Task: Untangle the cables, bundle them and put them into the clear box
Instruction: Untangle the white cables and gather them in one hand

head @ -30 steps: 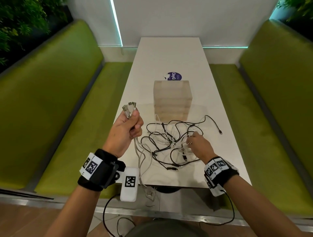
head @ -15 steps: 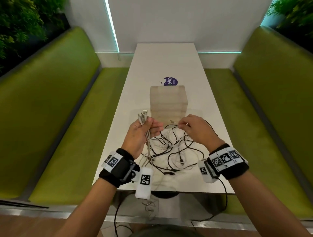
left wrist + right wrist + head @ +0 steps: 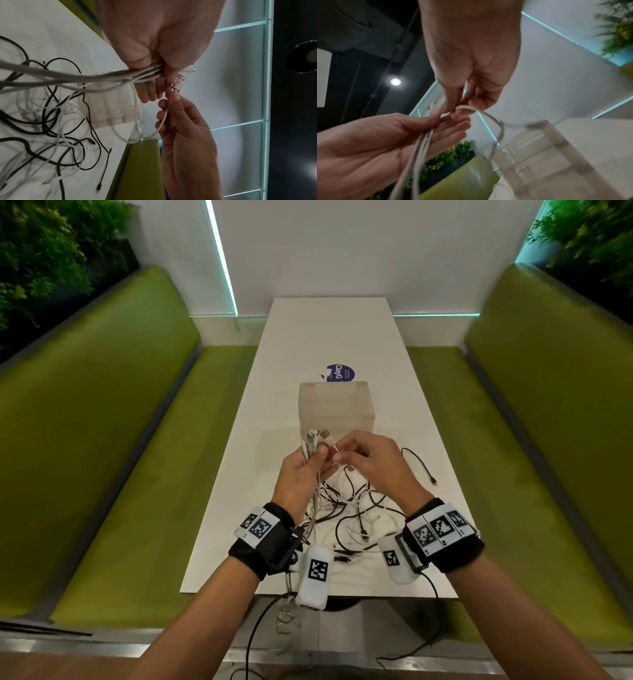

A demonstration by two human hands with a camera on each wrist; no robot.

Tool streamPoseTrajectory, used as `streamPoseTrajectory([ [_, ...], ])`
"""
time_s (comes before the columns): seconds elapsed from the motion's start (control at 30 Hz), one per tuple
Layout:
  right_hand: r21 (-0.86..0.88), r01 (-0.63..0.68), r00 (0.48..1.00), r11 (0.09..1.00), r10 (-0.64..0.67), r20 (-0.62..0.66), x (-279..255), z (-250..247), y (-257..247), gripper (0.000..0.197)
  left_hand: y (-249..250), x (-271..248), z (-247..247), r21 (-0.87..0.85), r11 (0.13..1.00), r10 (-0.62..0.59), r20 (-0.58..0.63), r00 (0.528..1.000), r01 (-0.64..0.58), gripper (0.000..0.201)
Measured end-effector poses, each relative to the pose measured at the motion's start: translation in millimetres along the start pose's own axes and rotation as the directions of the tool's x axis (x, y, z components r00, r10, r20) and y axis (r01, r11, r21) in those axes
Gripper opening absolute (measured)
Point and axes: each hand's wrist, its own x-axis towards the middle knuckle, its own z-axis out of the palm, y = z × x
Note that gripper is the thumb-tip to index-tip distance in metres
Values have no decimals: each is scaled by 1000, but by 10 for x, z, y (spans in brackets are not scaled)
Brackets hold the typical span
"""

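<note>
My left hand (image 3: 317, 462) is raised in front of the clear box (image 3: 335, 409) and grips a bunch of white cables (image 3: 317, 491). Their plug ends (image 3: 315, 436) stick up above the fist. My right hand (image 3: 346, 453) pinches one white cable end right beside the left fingers. Below both hands a tangle of black and white cables (image 3: 356, 515) lies on the white table (image 3: 239, 508). The left wrist view shows the left hand (image 3: 164, 75) round the white bunch (image 3: 102, 77) and the right hand (image 3: 164, 108) holding a thin white cable (image 3: 163, 119). The right wrist view shows the pinched cable looping (image 3: 488, 115) toward the box (image 3: 547, 155).
A round purple sticker (image 3: 339, 373) lies on the table behind the box. Green benches (image 3: 120, 457) run along both sides. One black cable end (image 3: 433, 481) trails out to the right. Some cables hang over the near table edge (image 3: 291, 607).
My right hand has risen from the tangle on the table to the left hand, bringing a white cable end. The left hand with its bunch has moved right, in front of the box.
</note>
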Motion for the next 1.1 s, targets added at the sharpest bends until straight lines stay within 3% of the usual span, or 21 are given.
streamPoseTrajectory([
  [0.13,185,2,998,983,10,-61,-31,89,-39,21,16,-33,48,-65,998,-15,57,998,19,29],
  [0.23,218,-13,1000,976,11,11,-42,119,-93,29,108,-39,60,-100,995,-10,51,999,15,25],
  [0.37,-40,-28,951,999,39,307,-81,140,-22,16,267,4,-32,-188,981,33,-43,999,-41,26],
  [0.5,-245,11,918,969,87,388,-99,40,202,21,492,40,-228,-351,929,73,-134,988,-116,27],
  [0.73,-436,-61,925,898,215,314,-19,-154,627,22,888,10,-546,-428,864,159,-268,950,-265,28],
  [1.03,-314,-251,917,916,329,227,-122,-463,1026,32,1277,-8,-1109,-436,789,269,-388,881,-433,25],
  [1.1,-321,-233,916,918,318,244,-125,-484,1005,27,1285,-1,-1175,-421,789,279,-405,871,-448,24],
])
